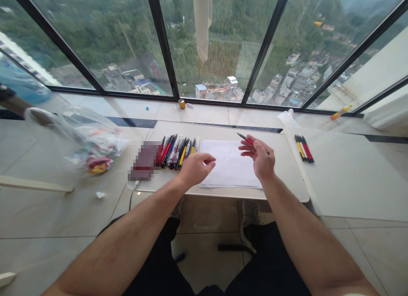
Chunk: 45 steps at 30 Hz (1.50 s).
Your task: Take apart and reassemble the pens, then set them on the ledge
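Observation:
My right hand (264, 156) is raised over the right part of a stack of white paper (228, 168). Its thumb and fingers grip a red pen (246, 138) whose black end points to the upper left. Over the paper's left edge, my left hand (196, 167) is closed, thumb against the curled fingers, and I see nothing in it. Just behind that hand lies a row of several pens (174, 151) in red, black, yellow and clear, some partly covered by it. The paper and pens rest on a small white table (283, 177).
On a white board (350, 172) at right lie several pens (304, 148), yellow and red. A blurred-out dark red object (145, 162) with a cable (131, 198) is at the table's left. A plastic bag (95, 147) sits further left. By the window stands a gold can (181, 103).

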Each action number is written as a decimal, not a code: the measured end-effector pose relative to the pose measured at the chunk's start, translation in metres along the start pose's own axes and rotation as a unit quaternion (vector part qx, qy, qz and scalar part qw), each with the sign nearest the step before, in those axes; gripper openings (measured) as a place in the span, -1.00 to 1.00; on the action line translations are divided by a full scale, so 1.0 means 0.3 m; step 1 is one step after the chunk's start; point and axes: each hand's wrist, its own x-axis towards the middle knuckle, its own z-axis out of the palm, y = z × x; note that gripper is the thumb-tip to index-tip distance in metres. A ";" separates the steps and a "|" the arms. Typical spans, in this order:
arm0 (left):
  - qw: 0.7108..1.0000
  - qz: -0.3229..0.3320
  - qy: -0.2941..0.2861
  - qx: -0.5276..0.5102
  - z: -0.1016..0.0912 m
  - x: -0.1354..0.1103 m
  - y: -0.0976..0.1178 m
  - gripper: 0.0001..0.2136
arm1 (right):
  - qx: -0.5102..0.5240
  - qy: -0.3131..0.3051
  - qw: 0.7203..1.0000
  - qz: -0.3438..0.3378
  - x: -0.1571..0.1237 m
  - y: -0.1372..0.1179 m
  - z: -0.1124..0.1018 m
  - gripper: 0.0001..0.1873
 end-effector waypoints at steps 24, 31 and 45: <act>0.934 0.129 -0.179 0.281 0.010 -0.010 -0.022 -0.85 | -0.204 0.080 0.975 0.033 0.066 0.210 0.030 -0.83; 0.934 0.127 -0.176 0.283 0.012 -0.011 -0.016 -0.85 | -0.220 0.085 0.971 0.036 0.069 0.212 0.031 -0.84; 0.934 0.116 -0.173 0.290 0.014 -0.011 -0.015 -0.85 | -0.229 0.092 0.969 0.031 0.069 0.213 0.033 -0.83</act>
